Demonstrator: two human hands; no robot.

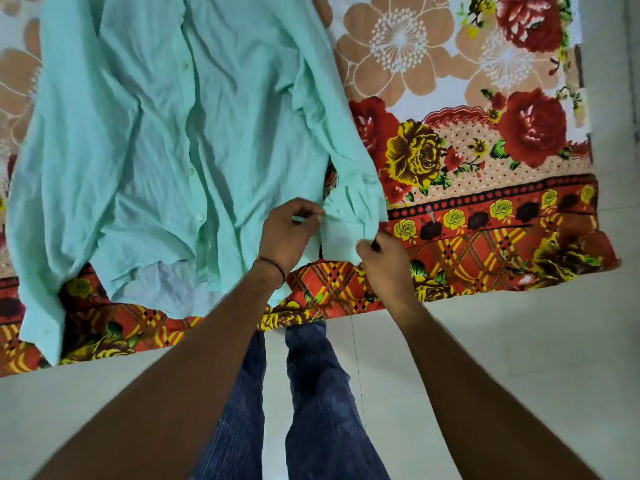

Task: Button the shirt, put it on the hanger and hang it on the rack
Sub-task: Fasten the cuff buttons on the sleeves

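A mint-green long-sleeved shirt lies spread front-up on a bed, collar away from me, its button placket running down the middle. The right sleeve ends in a cuff near the bed's front edge. My left hand pinches the cuff's left edge with curled fingers. My right hand pinches the cuff's lower right corner. The other sleeve hangs down over the bed's front edge at the left. No hanger or rack is in view.
The bed is covered by a floral bedsheet in red, yellow and beige. A white tiled floor lies in front of it. My legs in dark jeans stand against the bed's edge.
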